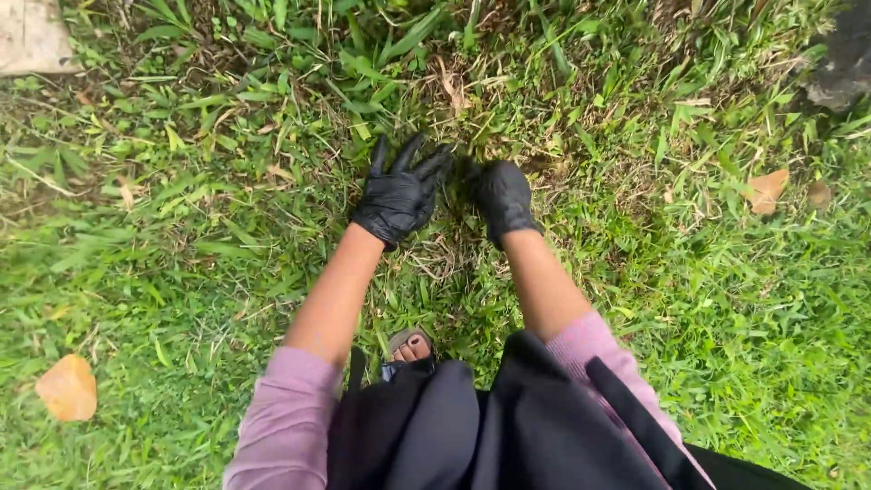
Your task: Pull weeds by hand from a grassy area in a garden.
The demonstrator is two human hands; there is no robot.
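Weeding step: my left hand (399, 195) splayed open, flat on grass (227, 227), holding nothing. My right hand (502, 198) curled into tuft (458, 177); grip probably closed, cannot tell. Next: firm low pinch, straight pull.

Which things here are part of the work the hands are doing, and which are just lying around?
In hand:
- left hand in a black glove, fingers spread over the grass
- right hand in a black glove, closed down into the grass
- tuft of grass between the two hands

Lying about:
- orange dry leaf
- brown leaf
- pale slab at the top corner
- dark rock
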